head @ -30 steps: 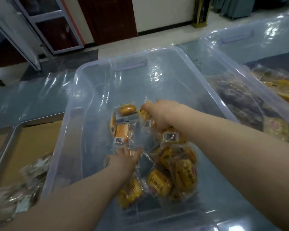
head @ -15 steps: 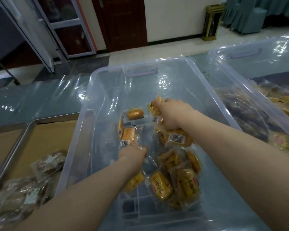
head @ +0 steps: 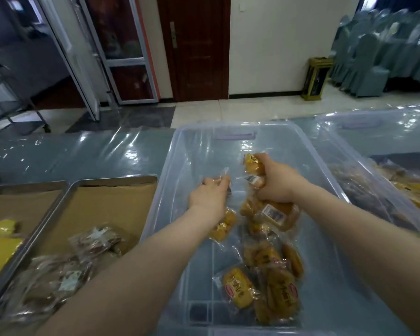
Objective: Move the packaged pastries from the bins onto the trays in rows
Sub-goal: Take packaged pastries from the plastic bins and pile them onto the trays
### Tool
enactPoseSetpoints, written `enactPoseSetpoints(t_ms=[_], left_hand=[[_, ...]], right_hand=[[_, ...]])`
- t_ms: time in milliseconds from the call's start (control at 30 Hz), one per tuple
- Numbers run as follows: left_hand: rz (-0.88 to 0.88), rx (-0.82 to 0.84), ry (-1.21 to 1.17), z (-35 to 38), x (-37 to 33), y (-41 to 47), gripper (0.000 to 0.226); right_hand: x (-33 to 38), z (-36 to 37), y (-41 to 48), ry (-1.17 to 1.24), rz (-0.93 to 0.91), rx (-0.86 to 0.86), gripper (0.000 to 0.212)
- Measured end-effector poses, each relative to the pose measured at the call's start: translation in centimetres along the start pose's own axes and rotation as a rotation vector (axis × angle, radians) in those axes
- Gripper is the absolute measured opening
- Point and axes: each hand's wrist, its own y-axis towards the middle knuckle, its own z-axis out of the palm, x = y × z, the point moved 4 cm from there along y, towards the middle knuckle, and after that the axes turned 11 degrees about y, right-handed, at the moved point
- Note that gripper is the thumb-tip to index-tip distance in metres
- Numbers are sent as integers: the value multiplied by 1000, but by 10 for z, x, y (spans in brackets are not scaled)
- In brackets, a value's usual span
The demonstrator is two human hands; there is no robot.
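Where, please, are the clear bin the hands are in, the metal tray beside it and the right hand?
clear bin (head: 177, 170): head view, its left wall.
metal tray (head: 117, 178): head view, its far rim.
right hand (head: 277, 184): head view, back of the hand.

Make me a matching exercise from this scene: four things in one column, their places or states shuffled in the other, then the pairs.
1. left hand
2. right hand
3. brown pastries in clear wrappers
4. gold metal floor bin

A. stands by the white wall
B. lie on the cardboard-lined steel tray
C. grips several yellow packaged pastries
D. grips a clear wrapper over the clear plastic bin

Pairs: 1-D, 2-C, 3-B, 4-A
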Motion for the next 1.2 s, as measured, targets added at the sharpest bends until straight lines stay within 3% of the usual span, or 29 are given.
enactPoseSetpoints(t_ms=[167, 300, 467, 600, 800, 1200], left_hand=[[46, -158, -65, -35, 17, -13, 93], [74, -323, -108, -63, 42, -37, 103], [-2, -502, -244, -107, 111, -78, 114], [-112, -579, -277, -125, 190, -125, 117], [-317, -587, -241, -99, 331, -227, 114], [-579, -522, -253, 19, 601, -424, 117]], right_hand=[[8, -25, -19, 188, -12, -105, 101], [40, -45, -37, 324, -124, -223, 98], [118, -66, -55, 527, -251, -344, 95], [208, -56, -62, 624, -364, -293, 85], [360, 31, -80, 675, -522, -116, 88], [606, 275, -113, 771, -514, 165, 90]])
